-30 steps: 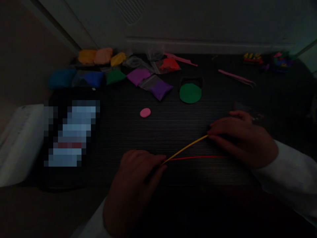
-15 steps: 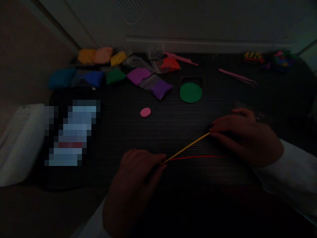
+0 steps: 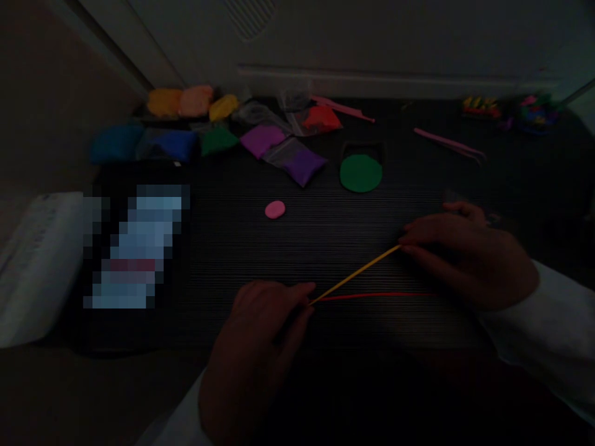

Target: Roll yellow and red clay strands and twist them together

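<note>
A thin yellow clay strand (image 3: 356, 274) stretches taut between my two hands, slanting up to the right. My left hand (image 3: 260, 334) pinches its lower end between thumb and fingers. The upper end is pinched by my right hand (image 3: 465, 257). Below the yellow strand, a thin red strand (image 3: 372, 296) lies across the dark ribbed tabletop (image 3: 232, 248); its left end runs behind my left fingertips. Farther back sit a flat pink clay disc (image 3: 275, 209) and a larger green clay disc (image 3: 361, 173).
Several bags of coloured clay, among them a purple one (image 3: 304, 162) and a blue one (image 3: 174, 145), line the back left. Pink tools (image 3: 449, 144) and small colourful figures (image 3: 534, 114) lie at the back right. A blurred-out screen (image 3: 139, 248) and a white packet (image 3: 41, 266) are at left.
My right hand has moved a little right and up, and the yellow strand has gone from slightly bowed to straight and longer. My left hand has kept nearly the same place.
</note>
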A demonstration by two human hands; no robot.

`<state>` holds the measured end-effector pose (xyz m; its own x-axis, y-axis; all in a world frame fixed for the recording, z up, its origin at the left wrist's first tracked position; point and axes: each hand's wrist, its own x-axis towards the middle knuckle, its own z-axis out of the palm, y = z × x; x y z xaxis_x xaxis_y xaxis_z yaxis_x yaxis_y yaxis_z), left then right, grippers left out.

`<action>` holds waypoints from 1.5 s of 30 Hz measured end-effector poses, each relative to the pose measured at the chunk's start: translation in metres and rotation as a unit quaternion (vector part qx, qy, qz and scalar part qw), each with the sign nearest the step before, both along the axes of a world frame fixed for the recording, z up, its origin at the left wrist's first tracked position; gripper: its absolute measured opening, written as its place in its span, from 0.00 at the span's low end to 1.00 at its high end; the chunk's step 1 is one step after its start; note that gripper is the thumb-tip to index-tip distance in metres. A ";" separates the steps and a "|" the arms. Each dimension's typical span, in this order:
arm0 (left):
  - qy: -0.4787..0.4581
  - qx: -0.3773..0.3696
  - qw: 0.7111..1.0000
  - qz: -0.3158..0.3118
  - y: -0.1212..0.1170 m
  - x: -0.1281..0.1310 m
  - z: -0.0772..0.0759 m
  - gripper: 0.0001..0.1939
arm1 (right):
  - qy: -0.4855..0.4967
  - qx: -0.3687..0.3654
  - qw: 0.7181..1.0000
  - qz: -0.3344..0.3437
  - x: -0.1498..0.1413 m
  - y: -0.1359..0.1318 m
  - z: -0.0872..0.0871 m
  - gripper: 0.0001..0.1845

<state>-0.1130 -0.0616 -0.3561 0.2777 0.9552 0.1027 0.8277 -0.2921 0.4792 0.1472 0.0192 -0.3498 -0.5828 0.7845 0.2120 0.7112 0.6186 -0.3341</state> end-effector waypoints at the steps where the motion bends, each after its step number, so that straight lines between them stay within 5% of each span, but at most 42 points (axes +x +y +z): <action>1: -0.001 0.000 1.000 0.001 0.000 0.000 0.000 0.15 | 0.000 0.001 1.000 -0.001 0.000 0.000 0.000 0.07; 26: -0.006 0.037 0.999 -0.003 0.002 0.002 -0.001 0.11 | -0.019 0.016 1.000 0.004 0.000 -0.001 -0.002 0.08; 45: -0.003 0.031 1.000 -0.004 0.003 0.004 -0.004 0.11 | -0.022 -0.008 0.999 0.034 -0.003 -0.040 -0.003 0.08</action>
<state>-0.1095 -0.0582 -0.3604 0.2847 0.9446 0.1633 0.8227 -0.3282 0.4642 0.1446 -0.0209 -0.3526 -0.6432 0.7461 0.1720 0.6824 0.6605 -0.3132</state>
